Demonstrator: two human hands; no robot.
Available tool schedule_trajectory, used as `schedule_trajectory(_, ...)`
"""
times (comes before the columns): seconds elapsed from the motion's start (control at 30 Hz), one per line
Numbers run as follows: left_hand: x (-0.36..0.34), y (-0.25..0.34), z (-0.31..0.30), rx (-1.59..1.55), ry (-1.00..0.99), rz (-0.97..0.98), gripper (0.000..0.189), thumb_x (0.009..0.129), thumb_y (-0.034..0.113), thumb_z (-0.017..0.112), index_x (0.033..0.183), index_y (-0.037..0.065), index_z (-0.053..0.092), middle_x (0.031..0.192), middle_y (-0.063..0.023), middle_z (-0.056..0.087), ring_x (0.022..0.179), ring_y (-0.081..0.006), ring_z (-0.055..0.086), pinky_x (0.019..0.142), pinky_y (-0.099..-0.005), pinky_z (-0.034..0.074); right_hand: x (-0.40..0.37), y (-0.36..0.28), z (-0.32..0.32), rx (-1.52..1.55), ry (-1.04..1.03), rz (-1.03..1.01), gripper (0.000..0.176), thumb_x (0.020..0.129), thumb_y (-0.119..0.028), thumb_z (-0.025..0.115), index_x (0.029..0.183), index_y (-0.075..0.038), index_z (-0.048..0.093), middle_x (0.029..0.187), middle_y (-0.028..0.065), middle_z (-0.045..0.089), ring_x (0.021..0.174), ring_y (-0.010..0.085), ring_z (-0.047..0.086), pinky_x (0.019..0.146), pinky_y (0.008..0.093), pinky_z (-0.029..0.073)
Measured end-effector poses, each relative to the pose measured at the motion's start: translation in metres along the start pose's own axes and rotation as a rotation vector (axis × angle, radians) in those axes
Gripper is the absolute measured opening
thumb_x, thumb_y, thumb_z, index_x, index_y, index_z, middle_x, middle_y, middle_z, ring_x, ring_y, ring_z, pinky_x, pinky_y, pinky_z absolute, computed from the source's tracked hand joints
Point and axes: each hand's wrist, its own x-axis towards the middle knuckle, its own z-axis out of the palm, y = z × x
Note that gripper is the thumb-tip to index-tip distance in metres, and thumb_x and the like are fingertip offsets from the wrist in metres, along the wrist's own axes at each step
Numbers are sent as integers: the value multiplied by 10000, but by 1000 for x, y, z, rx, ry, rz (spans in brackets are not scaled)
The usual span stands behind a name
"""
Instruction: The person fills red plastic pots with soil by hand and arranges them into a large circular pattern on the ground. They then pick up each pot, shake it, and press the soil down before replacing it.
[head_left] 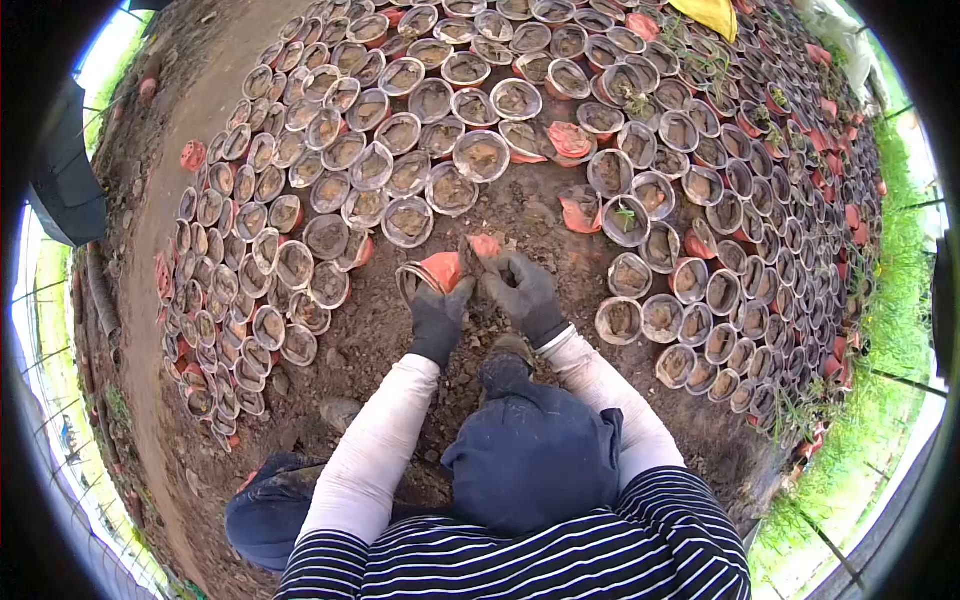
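Both my hands wear dark gloves and are close together over bare soil in the middle of the head view. My left hand [438,318] is closed around a red plastic pot [440,268] tipped on its side, its rim toward the left. Close on its right, my right hand [524,296] has its fingers curled in. At its fingertips are a brown, soil-coloured piece [468,258] and a scrap of red plastic [486,246]. I cannot make out what the right fingers grip. The pot's inside is mostly hidden.
Rows of soil-filled pots [482,157] curve around the front and both sides. Loose red pots [580,210] lie tipped ahead on the right. A small green plant [625,216] grows in one pot. My knee [540,450] is just below my hands. Grass [895,300] borders the right.
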Motion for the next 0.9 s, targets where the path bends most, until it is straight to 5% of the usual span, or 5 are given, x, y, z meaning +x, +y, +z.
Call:
schedule_trajectory(0.33,6,23,-34,290,2,231,288,812,99,631,1090,27,618,1031,-190,648,968,-359,615,879,-382,475,-11,25,-42,357,-297,148,333,968,-317,473,1085,-37,609,1000,82,629,910,160,598,834,308,509)
schedule_trajectory(0.43,1,30,-27,340,-59,336,309,809,136,650,1095,27,611,1037,-203,638,990,-380,600,887,-418,465,2,34,-27,1079,-161,553,445,992,-411,415,1181,-32,551,1102,95,610,982,199,595,913,338,492)
schedule_trajectory(0.47,-1,32,-20,386,-59,415,316,809,149,653,1097,27,610,1042,-205,635,1000,-386,593,889,-436,459,5,63,-15,1214,-288,423,486,986,-442,424,1223,-29,519,1167,91,595,1047,201,575,925,354,480)
schedule_trajectory(0.57,0,13,-18,471,-33,480,375,823,228,686,1126,24,596,1025,-202,647,954,-384,620,805,-434,486,9,77,-12,1267,-467,611,472,982,-431,443,1220,-32,525,1177,79,583,1047,195,570,935,364,473)
schedule_trajectory(0.9,-3,28,-15,246,-50,210,329,830,166,653,1119,15,602,1036,-186,643,939,-357,615,828,-415,474,4,-11,-45,21,-142,109,335,817,-309,700,997,-29,660,928,44,653,862,100,588,764,278,481)
